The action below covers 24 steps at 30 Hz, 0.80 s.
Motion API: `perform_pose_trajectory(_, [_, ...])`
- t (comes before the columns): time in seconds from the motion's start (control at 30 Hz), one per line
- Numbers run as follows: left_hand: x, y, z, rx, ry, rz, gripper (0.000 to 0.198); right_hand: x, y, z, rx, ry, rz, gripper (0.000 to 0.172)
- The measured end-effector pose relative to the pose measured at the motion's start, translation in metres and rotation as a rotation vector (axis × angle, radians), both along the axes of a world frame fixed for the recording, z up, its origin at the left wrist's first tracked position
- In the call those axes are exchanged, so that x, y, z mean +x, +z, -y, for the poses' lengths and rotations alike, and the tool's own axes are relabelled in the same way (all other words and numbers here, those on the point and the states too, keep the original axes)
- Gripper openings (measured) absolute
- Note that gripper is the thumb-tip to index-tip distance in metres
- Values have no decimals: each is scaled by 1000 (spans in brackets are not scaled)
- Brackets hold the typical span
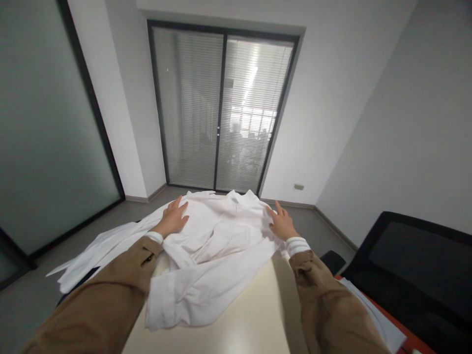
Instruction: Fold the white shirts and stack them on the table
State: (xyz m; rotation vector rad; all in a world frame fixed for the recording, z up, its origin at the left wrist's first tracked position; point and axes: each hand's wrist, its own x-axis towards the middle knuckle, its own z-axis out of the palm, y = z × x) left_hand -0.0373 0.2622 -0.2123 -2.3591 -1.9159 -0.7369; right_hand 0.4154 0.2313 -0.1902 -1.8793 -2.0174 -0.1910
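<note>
A white long-sleeved shirt (228, 236) lies spread and wrinkled on a pale table (250, 314), its collar toward the far end. One sleeve folds across the front and ends in a cuff near the table's left side. My left hand (171, 218) rests on the shirt's left part, fingers apart. At the shirt's right edge, near the collar, my right hand (283, 223) has its fingers spread and touches the cloth. Neither hand grips the fabric visibly.
More white cloth (106, 246) hangs beyond the table's left side, with something dark beneath it. A black mesh chair (416, 265) stands at the right, near white cloth (376, 309) on an orange-red surface. Glass doors with blinds (221, 108) are behind the table.
</note>
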Motion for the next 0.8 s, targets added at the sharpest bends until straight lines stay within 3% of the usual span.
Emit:
perform_pose_trajectory(0.17, [25,25,32,93,-50,0,35,-26,-3,20,-16,-11,24,43])
perform_pose_trajectory(0.23, [39,36,52,22,-156,70,32,-39,4,35,-77,89,-27,28])
perform_pose_trajectory(0.3, [54,41,73,-124,-290,121,34,-54,10,54,-151,278,-101,24])
perform_pose_trajectory(0.4, [74,31,100,-219,-344,92,38,-76,4,85,-260,566,-176,36])
perform_pose_trajectory(0.5, [83,8,114,-229,-384,41,40,-93,-16,109,-358,621,-156,56])
perform_pose_trajectory(0.6, [79,-12,118,-219,-393,18,39,-100,-30,121,-375,606,-81,32])
perform_pose_trajectory(0.67, [73,-20,120,-222,-408,61,37,-97,-30,125,-317,609,-36,19])
perform_pose_trajectory(0.8, [60,-26,128,-167,-437,179,35,-76,-15,129,-54,541,-46,21])
